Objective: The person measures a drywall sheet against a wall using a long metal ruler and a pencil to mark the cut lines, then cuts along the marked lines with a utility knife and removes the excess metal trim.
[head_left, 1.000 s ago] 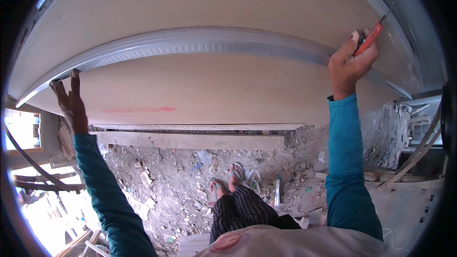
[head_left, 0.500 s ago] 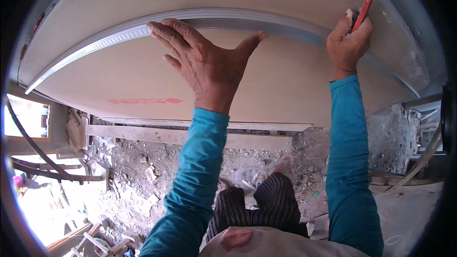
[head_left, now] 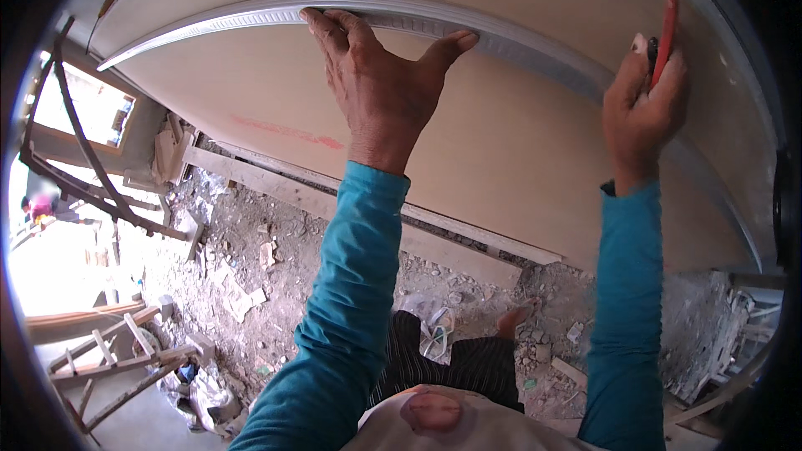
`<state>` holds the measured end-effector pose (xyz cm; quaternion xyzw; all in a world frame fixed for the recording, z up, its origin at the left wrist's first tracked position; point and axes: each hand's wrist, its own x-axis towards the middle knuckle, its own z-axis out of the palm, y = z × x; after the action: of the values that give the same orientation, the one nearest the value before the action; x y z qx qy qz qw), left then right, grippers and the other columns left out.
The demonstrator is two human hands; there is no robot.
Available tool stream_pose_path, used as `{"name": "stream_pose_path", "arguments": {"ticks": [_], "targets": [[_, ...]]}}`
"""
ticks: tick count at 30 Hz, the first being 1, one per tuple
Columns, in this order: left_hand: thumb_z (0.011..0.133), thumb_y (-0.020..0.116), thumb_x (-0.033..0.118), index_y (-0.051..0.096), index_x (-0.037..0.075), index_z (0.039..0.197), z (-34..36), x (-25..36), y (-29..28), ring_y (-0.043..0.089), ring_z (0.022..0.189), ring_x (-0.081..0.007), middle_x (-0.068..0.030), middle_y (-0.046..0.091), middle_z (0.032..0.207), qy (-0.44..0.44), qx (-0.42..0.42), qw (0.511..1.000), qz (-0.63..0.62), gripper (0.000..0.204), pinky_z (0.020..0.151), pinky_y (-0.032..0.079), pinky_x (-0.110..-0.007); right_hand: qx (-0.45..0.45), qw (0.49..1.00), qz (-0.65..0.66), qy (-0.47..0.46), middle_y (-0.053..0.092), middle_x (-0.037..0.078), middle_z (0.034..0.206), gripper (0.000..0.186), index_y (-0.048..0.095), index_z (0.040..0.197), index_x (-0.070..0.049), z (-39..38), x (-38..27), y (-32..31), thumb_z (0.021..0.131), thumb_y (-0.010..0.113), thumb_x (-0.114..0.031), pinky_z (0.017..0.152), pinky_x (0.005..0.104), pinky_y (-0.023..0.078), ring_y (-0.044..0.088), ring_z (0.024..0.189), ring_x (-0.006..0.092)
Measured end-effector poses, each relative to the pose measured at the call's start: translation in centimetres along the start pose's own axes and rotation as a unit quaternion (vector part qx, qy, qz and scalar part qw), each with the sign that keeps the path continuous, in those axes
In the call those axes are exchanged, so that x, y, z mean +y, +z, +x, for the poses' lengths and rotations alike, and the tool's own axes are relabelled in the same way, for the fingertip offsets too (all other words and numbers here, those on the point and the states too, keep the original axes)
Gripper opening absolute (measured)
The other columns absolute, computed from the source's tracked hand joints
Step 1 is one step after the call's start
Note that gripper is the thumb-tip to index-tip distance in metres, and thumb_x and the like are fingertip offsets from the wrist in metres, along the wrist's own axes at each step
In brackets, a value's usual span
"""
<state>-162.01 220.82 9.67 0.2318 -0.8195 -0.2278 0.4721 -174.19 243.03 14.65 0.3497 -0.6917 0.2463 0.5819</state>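
Rubble and a long plank lie below the tan board, across which a silvery ribbed strip runs, touched by the left hand, fingers and thumb spread apart. The right hand, fingers clamped on a red tool, hides part of the strip; contact there is hard to tell.

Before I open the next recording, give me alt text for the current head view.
A person's spread left hand rests against a long silvery, ribbed, metal-looking strip across a broad tan flat sheet; the right hand holds a slim red tool upright. Below is grey, rubble-strewn ground.
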Motion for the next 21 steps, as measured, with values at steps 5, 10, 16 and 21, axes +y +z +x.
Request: {"name": "stream_pose_path", "arguments": {"ticks": [5, 10, 16, 21], "targets": [[0.061, 0.087, 0.058, 0.02, -0.026, 0.139, 0.1, 0.0, -0.1, 0.016, 0.145, -0.0508, -0.0436, 0.013, 0.151, 0.013, -0.008, 1.0, 0.0, 0.133, 0.116, 0.026, -0.05, -0.225, 0.957, 0.165, -0.084, 0.064, 0.018, 0.104, 0.041, 0.053, 0.133, -0.002, 2.3, -1.3, -3.9, 0.092, 0.06, -0.006, 0.072, 0.0402, 0.053, 0.066, 0.088, 0.0314], [0.06, 0.088, 0.059, 0.019, -0.026, 0.139, 0.1, 0.1, -0.1, 0.017, 0.145, -0.0501, -0.0434, 0.01, 0.151, -0.003, -0.013, 1.0, -0.001, 0.136, 0.116, 0.028, -0.046, -0.353, 0.915, 0.182, -0.072, 0.062, 0.02, 0.113, 0.041, 0.054, 0.131, -0.002, 3.1, -3.7, -4.4, 0.091, 0.06, -0.002, 0.076, 0.0421, 0.054, 0.066, 0.094, 0.0373], [0.059, 0.088, 0.059, 0.018, -0.027, 0.138, -0.5, -0.1, -0.3, 0.018, 0.144, -0.0506, -0.0442, 0.01, 0.151, -0.007, -0.01, 1.0, -0.011, 0.137, 0.115, 0.03, -0.045, -0.397, 0.901, 0.095, -0.144, 0.061, 0.014, 0.097, 0.046, 0.054, 0.131, -0.001, 2.7, -5.5, -3.3, 0.086, 0.063, -0.003, 0.066, 0.0405, 0.054, 0.065, 0.08, 0.0303], [0.059, 0.088, 0.058, 0.017, -0.028, 0.137, -0.5, -0.1, -0.3, 0.019, 0.144, -0.0511, -0.0453, 0.011, 0.15, 0.008, -0.004, 1.0, -0.007, 0.137, 0.115, 0.03, -0.045, -0.414, 0.896, 0.09, -0.134, 0.06, 0.013, 0.095, 0.044, 0.056, 0.127, 0.002, 2.8, -6.1, -2.8, 0.084, 0.064, -0.003, 0.065, 0.0392, 0.055, 0.065, 0.079, 0.0296]]}}
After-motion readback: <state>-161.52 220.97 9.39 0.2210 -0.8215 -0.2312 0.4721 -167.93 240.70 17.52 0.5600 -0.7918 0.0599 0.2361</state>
